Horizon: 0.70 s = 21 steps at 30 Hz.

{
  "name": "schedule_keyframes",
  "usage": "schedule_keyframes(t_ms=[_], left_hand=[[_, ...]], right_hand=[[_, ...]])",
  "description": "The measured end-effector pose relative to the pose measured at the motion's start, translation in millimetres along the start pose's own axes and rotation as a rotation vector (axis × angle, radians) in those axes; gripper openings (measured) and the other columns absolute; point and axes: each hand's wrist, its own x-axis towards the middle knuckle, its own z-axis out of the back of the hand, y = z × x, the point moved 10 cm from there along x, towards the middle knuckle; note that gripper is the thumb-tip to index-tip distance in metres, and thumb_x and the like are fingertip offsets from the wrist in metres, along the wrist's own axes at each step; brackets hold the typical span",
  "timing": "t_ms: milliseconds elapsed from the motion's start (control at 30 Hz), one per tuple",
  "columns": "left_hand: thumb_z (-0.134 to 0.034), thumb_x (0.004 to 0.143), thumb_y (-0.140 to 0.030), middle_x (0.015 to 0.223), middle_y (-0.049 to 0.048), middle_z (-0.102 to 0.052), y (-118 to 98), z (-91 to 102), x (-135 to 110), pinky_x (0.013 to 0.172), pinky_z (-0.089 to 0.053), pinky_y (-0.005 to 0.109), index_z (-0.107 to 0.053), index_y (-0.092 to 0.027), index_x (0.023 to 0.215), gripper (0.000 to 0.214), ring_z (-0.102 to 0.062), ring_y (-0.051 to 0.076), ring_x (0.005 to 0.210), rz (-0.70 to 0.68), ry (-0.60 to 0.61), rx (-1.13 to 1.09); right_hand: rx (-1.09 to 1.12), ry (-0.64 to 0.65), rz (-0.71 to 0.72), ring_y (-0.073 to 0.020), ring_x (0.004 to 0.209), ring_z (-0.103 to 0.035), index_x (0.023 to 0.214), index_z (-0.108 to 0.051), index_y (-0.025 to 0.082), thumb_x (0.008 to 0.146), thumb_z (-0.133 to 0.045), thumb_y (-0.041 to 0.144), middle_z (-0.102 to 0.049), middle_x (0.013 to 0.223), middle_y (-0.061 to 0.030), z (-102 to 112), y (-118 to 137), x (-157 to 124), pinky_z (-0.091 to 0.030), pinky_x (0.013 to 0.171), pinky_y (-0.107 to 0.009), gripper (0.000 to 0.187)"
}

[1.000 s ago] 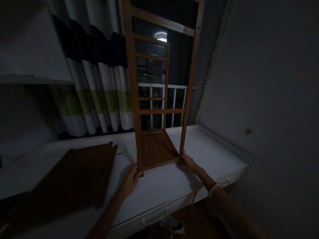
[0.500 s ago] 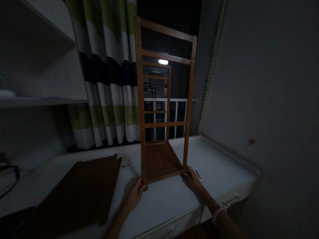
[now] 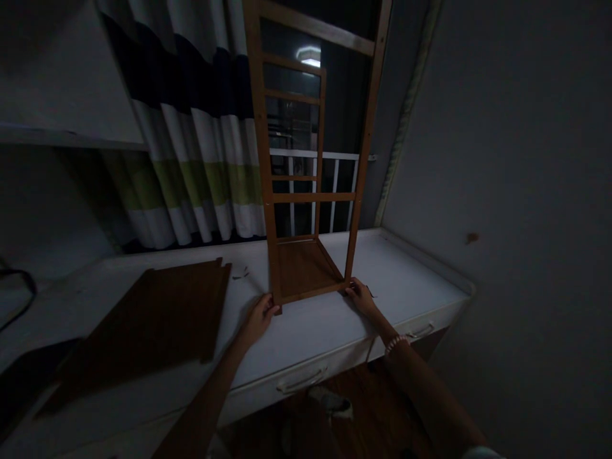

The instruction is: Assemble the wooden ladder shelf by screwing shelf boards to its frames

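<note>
A tall brown wooden shelf frame [image 3: 310, 197] stands upright on a white desk [image 3: 315, 338], with one board fitted at its bottom. My left hand [image 3: 259, 315] holds the foot of the front left post. My right hand [image 3: 361, 296] holds the foot of the front right post; a bead bracelet is on that wrist. The frame's top runs out of view. The room is dim.
Flat dark brown shelf boards [image 3: 148, 322] lie stacked on the desk to the left. Small loose parts [image 3: 240, 273] lie behind them. A striped curtain [image 3: 191, 159] and a dark window with white railing are behind. A grey wall is close on the right. Drawer handles [image 3: 301, 380] face me.
The view rose and then dropped back, and I seem a little farther from the desk. Both hands stay at the feet of the frame, which stands in the same spot.
</note>
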Motion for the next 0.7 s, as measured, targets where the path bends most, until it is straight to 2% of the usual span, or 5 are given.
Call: schedule_keyframes(t_ms=[200,367,533,700], left_hand=[[-0.042,0.077,-0.025,0.075,0.0025,-0.057,0,-4.5,0,0.069,-0.044,0.027,-0.050,-0.017,0.078,0.011,-0.055,0.015,0.073,-0.030,0.055,-0.010],[-0.036,0.081,-0.025,0.077,0.0041,-0.056,-6,0.8,-1,0.072,-0.043,0.029,-0.051,-0.017,0.078,0.018,-0.053,0.016,0.075,-0.104,0.016,0.082],[-0.046,0.077,-0.029,0.073,0.0024,-0.052,-14,1.7,-3,0.066,-0.043,0.028,-0.050,-0.018,0.075,0.011,-0.051,0.016,0.070,-0.111,0.000,0.157],[-0.047,0.075,-0.028,0.074,0.0030,-0.052,-8,-0.6,-1,0.066,-0.044,0.029,-0.050,-0.018,0.076,0.010,-0.052,0.016,0.070,-0.075,0.008,0.126]], right_hand=[[0.069,-0.029,-0.098,-0.0100,0.051,-0.051,0.089,-0.047,0.018,0.071,-0.050,0.041,-0.055,0.066,0.0008,3,-5,-2,-0.041,0.048,-0.022,0.029],[0.102,0.023,-0.085,-0.0091,0.048,-0.050,0.086,-0.045,0.018,0.074,-0.048,0.039,-0.053,0.062,0.0021,-2,-3,-3,-0.039,0.046,-0.021,0.024],[0.075,0.047,-0.073,-0.0091,0.047,-0.050,0.084,-0.045,0.019,0.076,-0.047,0.038,-0.053,0.059,0.0030,-3,-2,-1,-0.040,0.046,-0.021,0.021],[0.100,0.045,-0.068,-0.0096,0.048,-0.052,0.083,-0.044,0.019,0.075,-0.048,0.039,-0.052,0.060,0.0036,-3,-3,0,-0.041,0.047,-0.021,0.021]])
